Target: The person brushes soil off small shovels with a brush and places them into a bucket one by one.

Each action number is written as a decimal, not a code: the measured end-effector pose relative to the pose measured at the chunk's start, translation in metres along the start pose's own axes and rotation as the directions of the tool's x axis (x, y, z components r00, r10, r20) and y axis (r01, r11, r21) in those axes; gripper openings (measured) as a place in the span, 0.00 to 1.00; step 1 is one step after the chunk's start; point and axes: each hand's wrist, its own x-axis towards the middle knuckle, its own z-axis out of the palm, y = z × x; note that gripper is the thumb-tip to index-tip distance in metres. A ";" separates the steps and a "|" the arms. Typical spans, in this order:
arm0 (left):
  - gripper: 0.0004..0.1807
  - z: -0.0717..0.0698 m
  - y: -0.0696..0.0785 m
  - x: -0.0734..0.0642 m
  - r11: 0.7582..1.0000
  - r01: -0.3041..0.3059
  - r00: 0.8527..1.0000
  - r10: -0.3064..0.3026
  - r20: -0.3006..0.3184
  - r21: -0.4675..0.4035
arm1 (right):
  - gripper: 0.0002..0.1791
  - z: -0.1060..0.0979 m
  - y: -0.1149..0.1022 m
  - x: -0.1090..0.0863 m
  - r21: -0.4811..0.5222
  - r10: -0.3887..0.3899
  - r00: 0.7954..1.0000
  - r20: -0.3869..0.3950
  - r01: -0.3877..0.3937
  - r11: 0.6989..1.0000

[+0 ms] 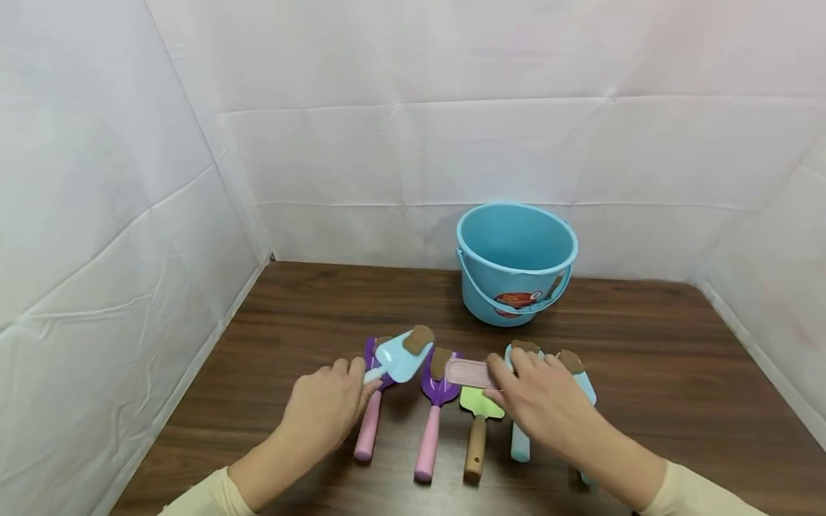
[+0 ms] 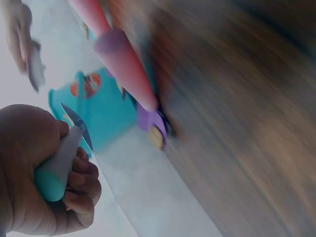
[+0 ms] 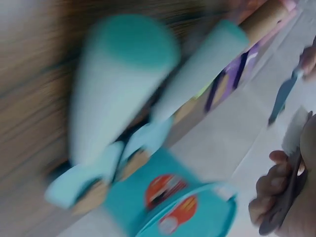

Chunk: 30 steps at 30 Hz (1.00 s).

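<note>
My left hand (image 1: 325, 405) grips the handle of a light blue garden trowel (image 1: 395, 360). The trowel is raised above the table, and a brown patch (image 1: 419, 339) sits at its tip. In the left wrist view my fingers wrap its pale, green-ended handle (image 2: 61, 165). My right hand (image 1: 545, 394) holds a pink brush (image 1: 469, 373) to the right of the trowel and apart from it. Pale bristles (image 3: 295, 131) show in the right wrist view. Below the hands lie two purple hand forks (image 1: 440, 393) with pink handles, partly hidden.
Beside the forks lie a green trowel (image 1: 480, 401) with a wooden handle and two light blue tools (image 1: 520, 444), partly behind my right hand. Brown patches mark several tools. A blue bucket (image 1: 510, 287) stands at the back of the brown table (image 1: 310, 308), before white cloth walls.
</note>
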 end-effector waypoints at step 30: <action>0.38 0.013 0.034 0.002 0.980 -0.067 0.984 0.095 -0.149 0.186 | 0.29 0.033 -0.039 0.036 -0.150 0.229 0.973 -0.029 -0.231 0.961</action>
